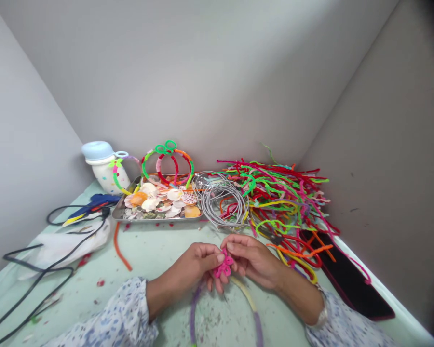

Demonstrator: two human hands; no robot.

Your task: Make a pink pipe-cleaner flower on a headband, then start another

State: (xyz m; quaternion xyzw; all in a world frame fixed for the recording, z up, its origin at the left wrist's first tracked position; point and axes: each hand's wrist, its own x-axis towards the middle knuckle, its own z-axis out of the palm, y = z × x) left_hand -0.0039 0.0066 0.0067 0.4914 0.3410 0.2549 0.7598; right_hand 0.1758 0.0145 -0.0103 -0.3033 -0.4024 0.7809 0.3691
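Between my two hands is a small pink pipe-cleaner flower (224,266) made of looped petals. My left hand (206,262) pinches it with thumb and fingers from the left. From the right, my right hand (251,255) grips its upper edge, thumb and fingertips pressed together. Under the hands lies a headband (243,288) wrapped in purple and pale yellow fuzzy stems, its ends running toward the front edge of the view. The hands hide the top of the headband, so I cannot tell whether the flower is joined to it.
Behind stands a metal tray (159,220) of seashells with finished headbands (193,168) on it. Grey wire coils (226,205) and a heap of pipe cleaners (282,193) lie right, near a black mat (361,289). Leftward are a bottle (106,168), black cable (39,279) and plastic bag (75,246).
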